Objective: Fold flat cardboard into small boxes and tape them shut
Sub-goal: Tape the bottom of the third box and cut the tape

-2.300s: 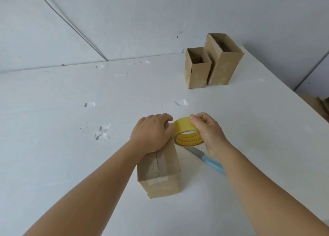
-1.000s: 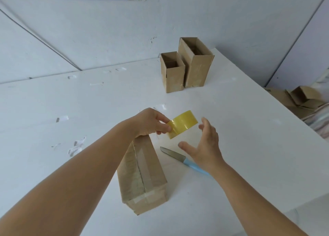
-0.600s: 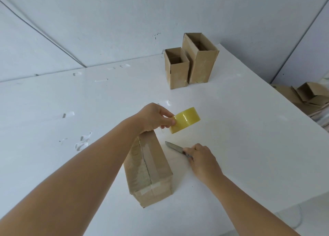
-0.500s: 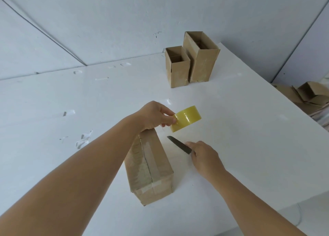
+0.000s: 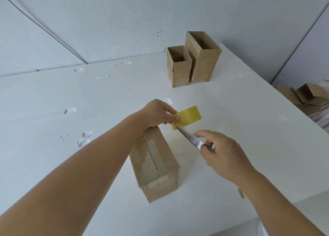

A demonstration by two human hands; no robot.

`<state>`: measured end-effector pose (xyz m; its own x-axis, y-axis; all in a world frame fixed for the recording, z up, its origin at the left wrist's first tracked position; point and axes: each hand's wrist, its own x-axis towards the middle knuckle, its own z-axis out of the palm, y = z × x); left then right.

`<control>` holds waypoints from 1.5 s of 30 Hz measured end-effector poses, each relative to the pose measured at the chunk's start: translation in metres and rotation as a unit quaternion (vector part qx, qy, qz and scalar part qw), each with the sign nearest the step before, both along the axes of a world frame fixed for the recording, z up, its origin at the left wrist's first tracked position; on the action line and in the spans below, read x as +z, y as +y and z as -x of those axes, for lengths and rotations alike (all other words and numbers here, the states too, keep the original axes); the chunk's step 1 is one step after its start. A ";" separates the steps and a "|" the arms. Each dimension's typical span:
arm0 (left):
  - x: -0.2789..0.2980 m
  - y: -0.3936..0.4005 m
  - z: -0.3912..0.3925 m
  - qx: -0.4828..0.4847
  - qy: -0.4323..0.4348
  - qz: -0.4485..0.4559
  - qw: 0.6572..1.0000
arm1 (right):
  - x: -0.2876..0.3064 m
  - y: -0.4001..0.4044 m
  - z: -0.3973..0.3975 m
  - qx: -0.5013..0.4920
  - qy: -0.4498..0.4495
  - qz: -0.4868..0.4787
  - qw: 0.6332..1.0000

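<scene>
A long brown cardboard box (image 5: 156, 166) lies on the white table (image 5: 249, 146), with tape along its top seam and over its near end. My left hand (image 5: 158, 114) grips a yellow tape roll (image 5: 187, 117) just above the box's far end. My right hand (image 5: 224, 155) holds a knife (image 5: 189, 137) with a blue handle. The blade's tip touches the underside of the roll beside the box's far end.
Two open-topped cardboard boxes stand upright at the back right, a shorter one (image 5: 179, 66) and a taller one (image 5: 203, 57). More folded cardboard (image 5: 306, 97) lies beyond the table's right edge. Small scraps of tape (image 5: 84, 139) dot the table on the left.
My right hand let go of the roll, picked the knife up from the table and raised its blade to the roll. My left hand took the roll and holds it above the box's far end.
</scene>
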<state>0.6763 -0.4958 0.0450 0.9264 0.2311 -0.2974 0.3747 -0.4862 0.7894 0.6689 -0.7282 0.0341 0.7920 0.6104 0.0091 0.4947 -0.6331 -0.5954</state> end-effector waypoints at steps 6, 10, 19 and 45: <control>0.000 -0.004 -0.001 -0.004 -0.004 -0.016 1.000 | 0.015 0.018 0.004 0.048 -0.086 0.060 0.993; 0.000 -0.003 0.001 -0.005 0.000 -0.024 1.000 | 0.021 0.029 0.006 0.059 -0.129 0.123 0.982; 0.001 -0.004 0.003 0.008 -0.058 0.057 0.997 | 0.001 0.053 0.015 0.124 -0.083 0.250 0.957; -0.003 -0.002 -0.002 0.036 -0.030 0.102 0.994 | -0.019 0.103 0.001 -0.180 0.474 -0.330 0.796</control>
